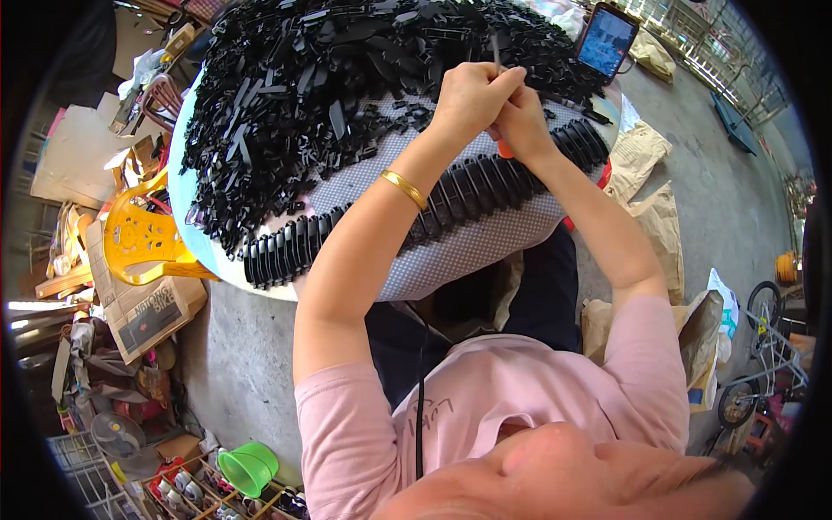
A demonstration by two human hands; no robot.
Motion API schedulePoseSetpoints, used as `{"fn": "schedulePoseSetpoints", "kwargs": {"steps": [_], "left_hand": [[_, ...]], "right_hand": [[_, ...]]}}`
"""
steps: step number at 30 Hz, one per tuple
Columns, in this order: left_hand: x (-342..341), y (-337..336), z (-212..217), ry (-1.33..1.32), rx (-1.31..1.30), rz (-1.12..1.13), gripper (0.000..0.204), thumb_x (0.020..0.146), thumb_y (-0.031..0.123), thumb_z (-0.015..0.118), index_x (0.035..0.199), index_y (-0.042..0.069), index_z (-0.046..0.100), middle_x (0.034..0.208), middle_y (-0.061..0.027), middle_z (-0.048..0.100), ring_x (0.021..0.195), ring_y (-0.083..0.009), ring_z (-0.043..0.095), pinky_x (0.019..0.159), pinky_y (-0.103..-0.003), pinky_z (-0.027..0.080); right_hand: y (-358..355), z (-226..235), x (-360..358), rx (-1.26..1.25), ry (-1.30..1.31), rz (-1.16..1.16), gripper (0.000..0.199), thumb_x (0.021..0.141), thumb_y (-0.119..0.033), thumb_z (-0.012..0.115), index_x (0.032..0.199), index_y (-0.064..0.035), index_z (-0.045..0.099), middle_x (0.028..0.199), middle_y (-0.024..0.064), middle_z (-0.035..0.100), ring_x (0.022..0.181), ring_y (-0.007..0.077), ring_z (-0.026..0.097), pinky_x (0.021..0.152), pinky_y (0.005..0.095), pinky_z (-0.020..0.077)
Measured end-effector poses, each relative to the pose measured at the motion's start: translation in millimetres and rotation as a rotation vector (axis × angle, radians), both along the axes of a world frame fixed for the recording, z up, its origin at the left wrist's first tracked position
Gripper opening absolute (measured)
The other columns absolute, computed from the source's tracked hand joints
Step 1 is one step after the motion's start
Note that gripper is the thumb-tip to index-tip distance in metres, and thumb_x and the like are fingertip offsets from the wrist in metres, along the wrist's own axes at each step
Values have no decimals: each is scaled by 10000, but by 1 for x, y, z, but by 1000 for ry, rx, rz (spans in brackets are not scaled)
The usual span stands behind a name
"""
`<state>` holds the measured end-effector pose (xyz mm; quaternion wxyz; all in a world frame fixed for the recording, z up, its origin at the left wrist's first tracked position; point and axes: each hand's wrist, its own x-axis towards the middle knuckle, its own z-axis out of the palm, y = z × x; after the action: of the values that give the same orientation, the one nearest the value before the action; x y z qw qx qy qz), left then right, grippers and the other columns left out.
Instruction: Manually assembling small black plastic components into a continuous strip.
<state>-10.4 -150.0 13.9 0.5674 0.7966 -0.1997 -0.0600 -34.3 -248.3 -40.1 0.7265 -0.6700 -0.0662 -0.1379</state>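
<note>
My left hand (pixel 468 97), with a gold bangle on its wrist, is closed and meets my right hand (pixel 525 128) above the table. A thin grey strip (pixel 496 50) sticks up from between the hands; whether it is a blade or a plastic piece I cannot tell. My right hand is closed around a tool whose orange handle (pixel 505 149) shows below the fingers. Under my forearms runs a curved row of black ribbed plastic parts (pixel 468 186), set side by side. Beyond it spreads a big heap of loose black plastic pieces (pixel 303 95).
A round table (pixel 485 260) with a patterned cover bears the parts. At its far right edge stands a phone (pixel 607 42) with a lit screen. A yellow chair (pixel 143 234) and a cardboard box (pixel 152 299) are to the left, brown paper sacks (pixel 654 225) to the right.
</note>
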Motion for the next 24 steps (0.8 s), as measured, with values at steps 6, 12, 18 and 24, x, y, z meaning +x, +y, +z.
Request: {"fn": "schedulePoseSetpoints", "kwargs": {"steps": [6, 12, 18, 24], "left_hand": [[2, 1, -20, 6, -38, -30, 337, 803, 313, 612, 808, -16, 686, 657, -77, 643, 600, -98, 594, 545, -234, 475], [-6, 13, -36, -133, -174, 20, 339, 805, 322, 583, 810, 0, 689, 663, -134, 653, 614, -170, 633, 588, -274, 481], [-24, 14, -40, -142, -285, 26, 289, 812, 269, 598, 805, -8, 680, 676, -130, 656, 624, -165, 634, 602, -272, 483], [-28, 8, -22, -178, -88, 45, 293, 834, 288, 590, 852, 13, 692, 675, -62, 647, 627, -87, 574, 586, -233, 456]], "right_hand": [[4, -6, -6, 15, 35, -23, 237, 847, -131, 491, 658, 0, 550, 557, 11, 528, 451, 85, 493, 401, 227, 368], [17, -15, -9, -256, -262, -136, 174, 833, -88, 520, 710, 25, 568, 605, 4, 569, 586, 70, 532, 501, 228, 407], [17, -18, -18, -332, -356, -154, 159, 817, -81, 545, 711, 34, 573, 639, 34, 610, 627, 84, 566, 533, 237, 432], [15, -15, -18, -132, -345, -145, 174, 806, -98, 554, 709, 42, 590, 581, 70, 593, 576, 107, 575, 520, 252, 436]]}}
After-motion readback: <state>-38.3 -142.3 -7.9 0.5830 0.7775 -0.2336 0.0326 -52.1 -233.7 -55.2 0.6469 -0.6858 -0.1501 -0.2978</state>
